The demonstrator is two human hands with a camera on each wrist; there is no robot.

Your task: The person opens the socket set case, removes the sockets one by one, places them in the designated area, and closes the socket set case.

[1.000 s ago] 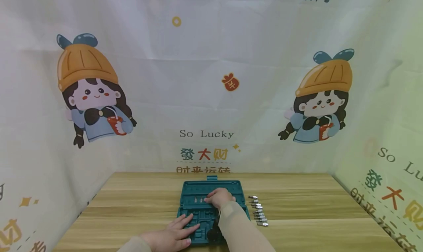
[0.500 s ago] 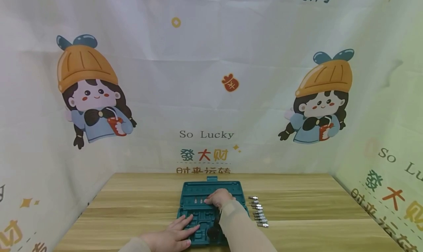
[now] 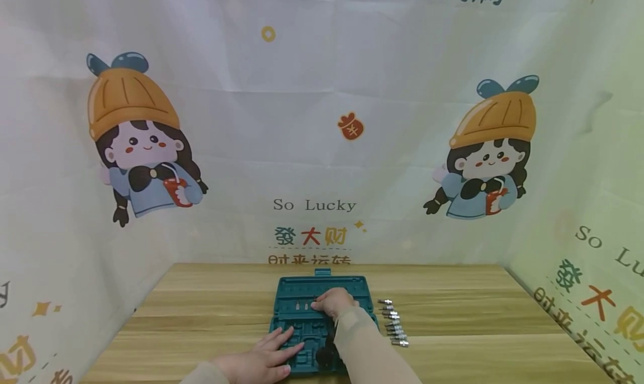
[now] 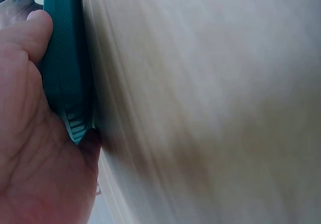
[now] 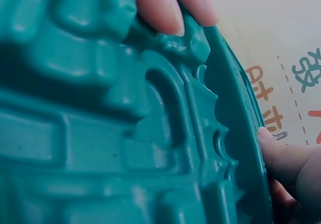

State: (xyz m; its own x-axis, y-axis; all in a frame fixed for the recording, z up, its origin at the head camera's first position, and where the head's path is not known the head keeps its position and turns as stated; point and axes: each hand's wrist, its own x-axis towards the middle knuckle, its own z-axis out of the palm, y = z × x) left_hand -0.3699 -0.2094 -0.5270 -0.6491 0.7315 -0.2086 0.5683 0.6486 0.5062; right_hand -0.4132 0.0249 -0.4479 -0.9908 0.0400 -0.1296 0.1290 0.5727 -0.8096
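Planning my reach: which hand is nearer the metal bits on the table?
Right: the right hand is over the lid, left of those metal bits; the left hand farther left, on the case.

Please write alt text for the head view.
A person's right hand curls over the lid of an open teal tool case; the left hand lies spread over its base. Silver socket bits lie at right on a wooden table.
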